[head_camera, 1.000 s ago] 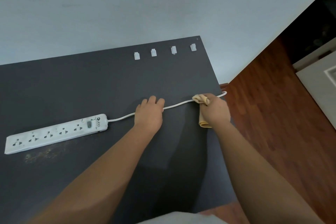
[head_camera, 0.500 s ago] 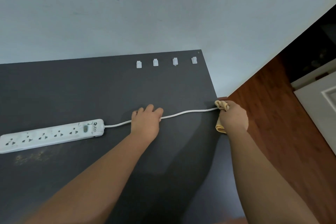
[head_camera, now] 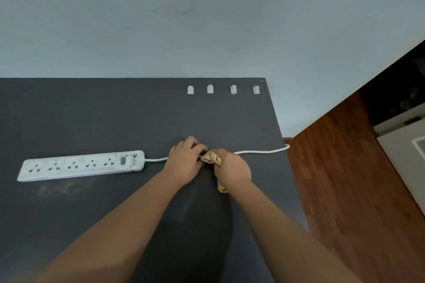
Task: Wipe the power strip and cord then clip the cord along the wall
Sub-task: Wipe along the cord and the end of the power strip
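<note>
My right hand [head_camera: 232,167], closed around the tan cloth [head_camera: 212,158], has slid back along the white cord [head_camera: 259,151] from the desk edge and now sits against my left hand [head_camera: 186,162], which presses the cord down. I judge another wiping pass is starting. The power strip [head_camera: 81,165] lies flat to the left, its cord trailing off the right edge. Four white clips [head_camera: 223,89] wait unused in a row near the pale wall [head_camera: 207,18]. The dark desk [head_camera: 92,117] shows a dusty smudge; wooden floor [head_camera: 356,190] lies to the right.

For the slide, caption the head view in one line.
Left hand pins white cord; right hand wraps yellow cloth round it, beside power strip.
</note>
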`<state>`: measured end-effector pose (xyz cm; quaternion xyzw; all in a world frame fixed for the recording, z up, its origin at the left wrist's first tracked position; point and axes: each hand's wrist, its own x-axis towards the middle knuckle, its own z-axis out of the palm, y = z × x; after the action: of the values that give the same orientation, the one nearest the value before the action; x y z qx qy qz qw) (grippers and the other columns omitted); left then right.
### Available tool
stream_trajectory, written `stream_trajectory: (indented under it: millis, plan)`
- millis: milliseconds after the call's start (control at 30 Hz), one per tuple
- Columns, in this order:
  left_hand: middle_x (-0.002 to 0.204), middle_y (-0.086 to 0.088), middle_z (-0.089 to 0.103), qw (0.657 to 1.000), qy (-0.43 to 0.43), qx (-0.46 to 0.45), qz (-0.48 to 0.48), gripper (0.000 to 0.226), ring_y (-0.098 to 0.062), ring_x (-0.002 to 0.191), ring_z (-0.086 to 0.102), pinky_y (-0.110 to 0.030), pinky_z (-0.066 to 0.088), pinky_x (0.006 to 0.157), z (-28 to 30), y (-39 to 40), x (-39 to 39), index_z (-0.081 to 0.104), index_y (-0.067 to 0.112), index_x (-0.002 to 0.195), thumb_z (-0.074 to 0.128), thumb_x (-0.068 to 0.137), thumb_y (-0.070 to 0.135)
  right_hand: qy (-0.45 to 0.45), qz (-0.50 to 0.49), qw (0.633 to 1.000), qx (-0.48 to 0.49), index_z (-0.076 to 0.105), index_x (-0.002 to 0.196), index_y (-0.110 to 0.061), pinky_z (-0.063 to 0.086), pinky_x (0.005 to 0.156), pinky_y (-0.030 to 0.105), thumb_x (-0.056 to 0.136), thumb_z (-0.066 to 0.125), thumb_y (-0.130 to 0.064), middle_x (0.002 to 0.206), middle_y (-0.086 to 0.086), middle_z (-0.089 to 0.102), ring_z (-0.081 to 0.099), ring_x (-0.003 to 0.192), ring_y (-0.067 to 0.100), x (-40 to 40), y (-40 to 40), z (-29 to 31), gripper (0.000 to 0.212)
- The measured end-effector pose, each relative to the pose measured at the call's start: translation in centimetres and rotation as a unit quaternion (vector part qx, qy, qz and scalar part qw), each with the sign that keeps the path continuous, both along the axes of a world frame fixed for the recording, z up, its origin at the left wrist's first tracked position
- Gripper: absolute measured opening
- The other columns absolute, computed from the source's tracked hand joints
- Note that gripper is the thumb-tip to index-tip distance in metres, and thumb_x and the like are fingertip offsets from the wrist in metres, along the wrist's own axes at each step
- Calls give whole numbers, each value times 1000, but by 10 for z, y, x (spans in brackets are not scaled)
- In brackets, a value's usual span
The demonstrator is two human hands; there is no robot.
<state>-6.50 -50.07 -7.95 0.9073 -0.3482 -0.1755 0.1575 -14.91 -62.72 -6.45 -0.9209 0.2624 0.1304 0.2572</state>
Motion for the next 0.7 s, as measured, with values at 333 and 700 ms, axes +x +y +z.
stream_trajectory:
  millis: [333, 700]
  plan:
    - [130, 5, 49, 994, -81, 19, 77, 55, -21, 123, 44, -40, 39, 106, 14, 120, 13, 52, 28, 131, 71, 79, 32, -21, 49, 997, 50, 51, 118, -22, 44, 66, 32, 90, 49, -21, 103, 9, 67, 63, 93, 31, 34, 63, -3, 29]
    - [154, 6, 31, 989, -62, 58, 122, 69, -22, 143, 25, -43, 19, 119, 4, 205, 36, 30, 29, 147, 62, 87, 35, -42, 118, 989, 78, 47, 116, -18, 45, 66, 37, 90, 52, -23, 98, 11, 67, 62, 90, 35, 61, 138, -4, 26]
